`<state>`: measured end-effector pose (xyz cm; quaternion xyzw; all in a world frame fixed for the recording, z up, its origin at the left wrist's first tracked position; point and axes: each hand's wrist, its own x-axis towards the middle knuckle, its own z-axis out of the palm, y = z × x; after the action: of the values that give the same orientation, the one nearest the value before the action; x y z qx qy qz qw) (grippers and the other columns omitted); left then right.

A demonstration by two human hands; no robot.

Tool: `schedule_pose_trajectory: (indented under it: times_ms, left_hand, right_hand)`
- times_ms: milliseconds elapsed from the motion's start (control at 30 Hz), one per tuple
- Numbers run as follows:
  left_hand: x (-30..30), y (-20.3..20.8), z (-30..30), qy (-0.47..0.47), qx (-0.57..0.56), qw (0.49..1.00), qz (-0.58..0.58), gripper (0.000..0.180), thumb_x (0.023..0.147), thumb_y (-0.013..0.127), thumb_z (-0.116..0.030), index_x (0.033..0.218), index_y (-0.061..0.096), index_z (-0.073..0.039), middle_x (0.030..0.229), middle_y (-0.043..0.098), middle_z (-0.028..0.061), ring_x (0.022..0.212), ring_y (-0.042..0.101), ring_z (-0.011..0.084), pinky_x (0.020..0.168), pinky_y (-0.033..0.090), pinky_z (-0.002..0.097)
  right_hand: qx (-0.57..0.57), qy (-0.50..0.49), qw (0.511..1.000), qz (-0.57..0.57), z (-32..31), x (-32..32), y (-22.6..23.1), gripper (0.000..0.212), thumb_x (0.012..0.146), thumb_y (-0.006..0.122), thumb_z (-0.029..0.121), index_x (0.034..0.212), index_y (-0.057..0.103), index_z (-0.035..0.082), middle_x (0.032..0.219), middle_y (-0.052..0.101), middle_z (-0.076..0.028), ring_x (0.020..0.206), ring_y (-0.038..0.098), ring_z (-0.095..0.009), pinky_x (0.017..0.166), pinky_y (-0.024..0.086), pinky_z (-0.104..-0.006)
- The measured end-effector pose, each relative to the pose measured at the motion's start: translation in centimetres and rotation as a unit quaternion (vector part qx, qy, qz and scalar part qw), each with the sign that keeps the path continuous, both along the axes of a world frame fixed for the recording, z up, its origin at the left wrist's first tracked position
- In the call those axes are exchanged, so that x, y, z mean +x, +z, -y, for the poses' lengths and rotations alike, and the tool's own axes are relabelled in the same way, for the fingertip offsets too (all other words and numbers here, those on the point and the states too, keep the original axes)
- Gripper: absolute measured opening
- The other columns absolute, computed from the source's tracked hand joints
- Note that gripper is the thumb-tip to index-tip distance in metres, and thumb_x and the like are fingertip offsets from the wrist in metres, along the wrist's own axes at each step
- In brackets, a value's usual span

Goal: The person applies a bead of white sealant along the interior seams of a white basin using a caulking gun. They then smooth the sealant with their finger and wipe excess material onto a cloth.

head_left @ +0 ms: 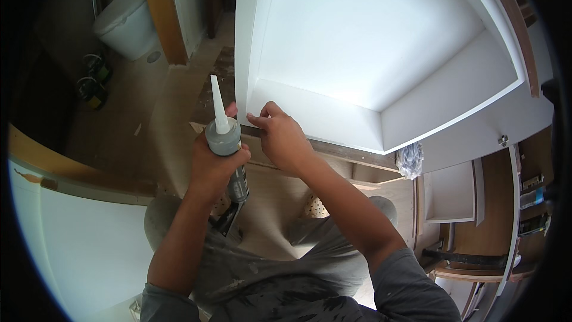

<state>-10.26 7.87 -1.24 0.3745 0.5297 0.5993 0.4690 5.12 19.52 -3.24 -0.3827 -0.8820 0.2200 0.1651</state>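
Observation:
My left hand point(213, 170) is wrapped round a caulking gun loaded with a grey sealant tube point(225, 145). Its long white nozzle point(218, 101) points up and away from me. Curled at the lower left corner of a white cabinet point(316, 110), my right hand point(285, 142) has its fingertips at the inner side of the left panel. Whether anything lies between those fingers is hidden. The two hands are close together, with the nozzle left of the panel's front edge.
A clear plastic-wrapped bundle point(409, 160) sits by the cabinet's lower right corner. At the far left are a toilet point(125, 22) and dark buckets point(92, 90) beyond a wooden door frame point(162, 12). A smaller open cabinet point(451, 192) with shelves stands at right.

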Motion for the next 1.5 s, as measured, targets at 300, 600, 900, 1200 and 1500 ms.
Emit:
schedule_pose_trajectory:
  times_ms: [300,600,900,1200,1500]
  left_hand:
    - [0.3,0.1,-0.3,0.019,0.016,1.000,0.006,0.080,0.075,0.074,0.002,0.153,0.054,-0.004,0.097,0.062,-0.0014,0.086,0.065,0.0084,0.080,0.054,0.0259]
    - [0.4,0.3,0.0,0.006,0.002,1.000,-0.003,0.077,0.078,0.074,0.000,0.152,0.055,-0.007,0.107,0.068,0.0017,0.089,0.064,0.0092,0.085,0.052,0.0287]
    - [0.4,0.3,-0.1,0.012,-0.001,1.000,-0.014,0.076,0.078,0.072,0.002,0.152,0.056,-0.007,0.107,0.068,0.0016,0.089,0.065,0.0095,0.084,0.052,0.0281]
    - [0.5,0.3,-0.2,0.014,0.022,1.000,0.000,0.078,0.077,0.070,0.004,0.153,0.054,-0.005,0.130,0.067,0.0047,0.091,0.066,0.0118,0.084,0.054,0.0297]
    - [0.5,0.4,-0.1,0.015,0.016,1.000,-0.020,0.078,0.077,0.072,0.002,0.153,0.053,-0.003,0.136,0.064,0.0067,0.091,0.066,0.0121,0.086,0.054,0.0311]
  right_hand:
    - [0.028,-0.093,0.995,0.027,-5.9,-1.9,0.9,0.051,0.091,0.051,0.001,0.139,0.068,0.009,0.122,0.062,-0.018,0.105,0.066,-0.038,0.093,0.055,-0.0468]
    - [0.062,-0.074,0.993,0.073,-4.3,-2.1,0.4,0.053,0.090,0.056,0.001,0.140,0.067,0.012,0.122,0.062,-0.016,0.105,0.068,-0.037,0.090,0.057,-0.0468]
    - [0.069,-0.040,0.995,0.061,-0.9,-1.8,-0.4,0.051,0.087,0.066,0.005,0.138,0.064,0.002,0.114,0.060,-0.015,0.103,0.067,-0.034,0.088,0.055,-0.0464]
    - [0.029,-0.015,0.999,0.028,2.6,-0.7,-0.1,0.050,0.090,0.064,0.006,0.140,0.064,0.001,0.115,0.060,-0.017,0.101,0.067,-0.036,0.091,0.054,-0.0474]
    - [0.031,-0.096,0.995,0.022,-5.0,-1.8,1.3,0.048,0.087,0.058,0.001,0.134,0.070,0.005,0.123,0.061,-0.019,0.104,0.070,-0.039,0.090,0.059,-0.0474]
